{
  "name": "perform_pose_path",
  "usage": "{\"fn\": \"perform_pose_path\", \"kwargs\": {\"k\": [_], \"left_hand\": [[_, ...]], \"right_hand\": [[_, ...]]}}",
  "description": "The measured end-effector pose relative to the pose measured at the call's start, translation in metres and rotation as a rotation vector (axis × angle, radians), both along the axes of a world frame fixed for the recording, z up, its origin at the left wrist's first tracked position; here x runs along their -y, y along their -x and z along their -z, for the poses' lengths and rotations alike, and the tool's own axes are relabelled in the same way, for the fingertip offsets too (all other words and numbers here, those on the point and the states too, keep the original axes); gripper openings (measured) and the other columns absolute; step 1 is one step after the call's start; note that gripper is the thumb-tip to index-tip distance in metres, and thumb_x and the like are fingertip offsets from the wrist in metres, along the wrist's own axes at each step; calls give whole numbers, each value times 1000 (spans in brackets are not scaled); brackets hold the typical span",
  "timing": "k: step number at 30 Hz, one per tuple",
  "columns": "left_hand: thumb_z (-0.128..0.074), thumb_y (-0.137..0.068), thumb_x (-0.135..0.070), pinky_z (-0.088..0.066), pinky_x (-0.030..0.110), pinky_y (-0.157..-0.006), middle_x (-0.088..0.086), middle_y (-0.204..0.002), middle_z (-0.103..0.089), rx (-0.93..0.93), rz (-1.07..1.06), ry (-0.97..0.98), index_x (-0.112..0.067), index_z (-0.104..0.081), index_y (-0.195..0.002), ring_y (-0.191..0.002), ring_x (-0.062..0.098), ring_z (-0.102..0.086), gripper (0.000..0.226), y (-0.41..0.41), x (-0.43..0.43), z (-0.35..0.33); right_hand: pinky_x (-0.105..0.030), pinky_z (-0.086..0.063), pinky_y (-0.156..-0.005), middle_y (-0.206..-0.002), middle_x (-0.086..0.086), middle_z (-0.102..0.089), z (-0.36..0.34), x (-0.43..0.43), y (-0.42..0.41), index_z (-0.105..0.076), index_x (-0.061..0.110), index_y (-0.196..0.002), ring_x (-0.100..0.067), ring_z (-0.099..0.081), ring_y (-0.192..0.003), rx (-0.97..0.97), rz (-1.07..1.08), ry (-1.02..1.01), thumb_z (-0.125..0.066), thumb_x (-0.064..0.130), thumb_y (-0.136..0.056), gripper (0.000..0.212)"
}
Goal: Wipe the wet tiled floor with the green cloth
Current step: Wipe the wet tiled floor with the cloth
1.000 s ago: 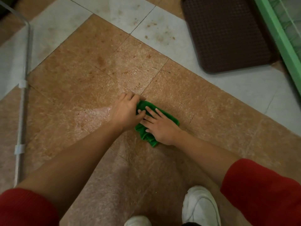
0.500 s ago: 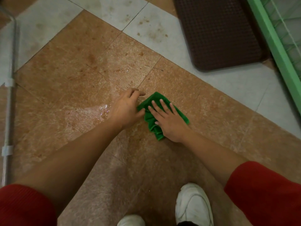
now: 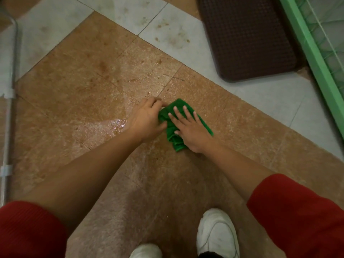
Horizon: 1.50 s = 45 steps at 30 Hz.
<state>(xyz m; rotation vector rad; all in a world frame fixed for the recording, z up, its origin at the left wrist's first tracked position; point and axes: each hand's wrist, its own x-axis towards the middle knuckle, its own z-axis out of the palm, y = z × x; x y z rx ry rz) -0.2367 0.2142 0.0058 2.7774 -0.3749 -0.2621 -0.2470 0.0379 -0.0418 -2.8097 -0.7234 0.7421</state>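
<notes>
A crumpled green cloth (image 3: 172,135) lies on the brown tiled floor (image 3: 78,84) in the middle of the view. My right hand (image 3: 189,130) presses flat on top of it, fingers spread and pointing away from me. My left hand (image 3: 147,121) pinches the cloth's left edge between thumb and fingers. A shiny wet patch (image 3: 104,126) glistens on the tile just left of my left hand, and a thinner wet film (image 3: 149,75) spreads beyond the hands.
A dark brown rubber mat (image 3: 247,36) lies at the top right, beside a green metal frame (image 3: 314,58). A grey metal pole (image 3: 8,116) runs along the left edge. My white shoes (image 3: 217,233) stand at the bottom. Pale grey tiles (image 3: 275,97) border the brown ones.
Both hands have pushed the cloth away from me and slightly right across the tile. My right hand's fingers have spread wider on it.
</notes>
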Motion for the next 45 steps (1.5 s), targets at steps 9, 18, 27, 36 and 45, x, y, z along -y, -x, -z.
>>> {"fn": "perform_pose_path", "kwargs": {"k": [9, 18, 27, 36, 45], "left_hand": [[-61, -81, -37, -28, 46, -109, 4, -149, -34, -24, -33, -40, -26, -43, -135, -137, 25, -27, 58, -4, -6, 3], [-61, -81, -34, -22, 41, -113, 0, -151, -31, -73, -100, 8, -27, -34, -140, -139, 22, -23, 64, -11, 1, 10], [-60, -84, -35, -21, 44, -114, 1, -154, -24, -57, -149, 76, -29, -23, -146, -140, 23, -23, 72, -22, 11, 18], [-60, -84, -36, -20, 42, -115, 2, -153, -26, -41, -150, 27, -27, -24, -145, -140, 23, -24, 72, -32, 3, 24], [-61, -82, -39, -26, 46, -111, 3, -149, -33, -18, -152, 11, -25, -21, -146, -137, 25, -29, 77, -35, -3, 32]], "right_hand": [[-48, 9, -115, -159, -1, 15, -7, -19, -33, 4, 22, -151, -30, 19, -143, -42, 95, -66, -35, 24, -102, 63], [-44, 12, -114, -157, -6, 18, 1, -5, -47, 5, 25, -151, -27, 20, -144, 21, 401, -60, -32, 29, -102, 61], [-40, 9, -116, -159, -2, 11, 9, 14, -57, 0, 29, -151, -25, 15, -145, 107, 343, -81, -30, 39, -101, 59], [-47, 9, -115, -158, -7, 14, 6, -18, -114, 5, 23, -151, -35, 17, -143, 82, 448, -15, -28, 41, -101, 62], [-43, 10, -115, -159, 1, 8, 12, 10, -99, -5, 34, -150, -24, 15, -145, 117, 252, -124, -32, 49, -98, 61]]}}
